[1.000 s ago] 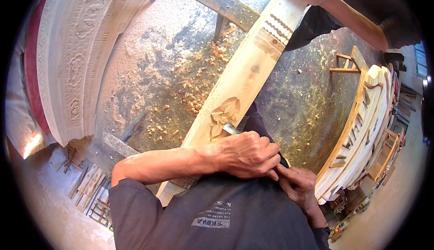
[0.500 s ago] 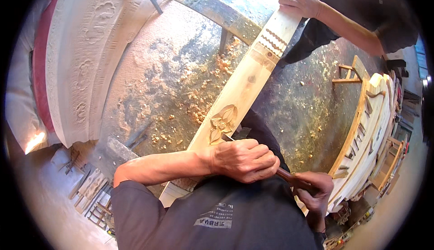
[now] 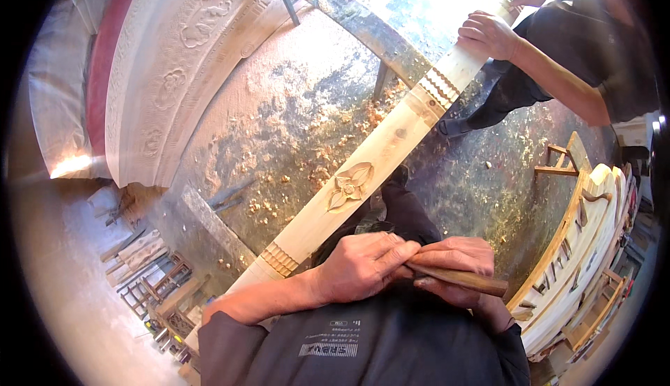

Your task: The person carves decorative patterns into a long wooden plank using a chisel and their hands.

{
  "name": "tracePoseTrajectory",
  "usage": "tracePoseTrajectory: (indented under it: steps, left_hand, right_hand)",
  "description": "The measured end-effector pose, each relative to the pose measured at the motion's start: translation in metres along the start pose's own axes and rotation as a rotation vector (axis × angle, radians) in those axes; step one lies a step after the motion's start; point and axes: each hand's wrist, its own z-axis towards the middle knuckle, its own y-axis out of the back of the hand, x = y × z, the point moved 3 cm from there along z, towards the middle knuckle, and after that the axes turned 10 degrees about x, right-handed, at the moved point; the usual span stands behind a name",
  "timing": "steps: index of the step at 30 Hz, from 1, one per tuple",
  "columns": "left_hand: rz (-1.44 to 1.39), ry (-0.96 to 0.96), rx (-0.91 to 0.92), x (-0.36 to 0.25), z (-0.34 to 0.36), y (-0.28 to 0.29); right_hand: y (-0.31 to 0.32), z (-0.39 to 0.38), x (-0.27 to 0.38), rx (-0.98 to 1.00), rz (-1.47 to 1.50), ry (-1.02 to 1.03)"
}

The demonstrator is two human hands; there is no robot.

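Beam (image 3: 307,222) lies slantwise in front of the person, running from lower left to upper right. Right hand (image 3: 457,255) grasps a wooden-handled tool (image 3: 469,280), butt end poking out to the right. Left hand (image 3: 359,264) is curled at the tool's front end, just beside the right; can't tell what its fingers close on. Both hands sit near the shirt, apart from the carving.

Done: flower (image 3: 349,188) in relief, petals and round centre readable; near band (image 3: 279,259) and far band (image 3: 440,87) of notches cut. Wood between flower and bands is plain. Looks well advanced at the flower; can't tell if more cutting is left there.

Hidden: tool's blade, behind the left hand. Beam's near end goes behind the forearm; its far end is lost in glare by the co-worker's hand (image 3: 488,35). Fine petal detail too small to judge.
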Motion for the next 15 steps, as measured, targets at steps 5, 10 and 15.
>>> tracePoseTrajectory:
  steps: [5, 10, 15]
  left_hand:
    - [0.131, 0.171, -0.145, 0.006, -0.029, 0.041]
    - [-0.347, 0.428, -0.194, 0.017, -0.091, 0.075]
    - [-0.801, 0.577, -0.373, 0.012, -0.148, 0.087]
  right_hand:
    - [-0.003, -0.017, 0.006, -0.48, -0.203, -0.047]
    - [-0.054, -0.005, 0.014, -0.277, -0.352, -0.021]
    - [-0.117, 0.063, 0.027, -0.001, -0.549, 0.152]
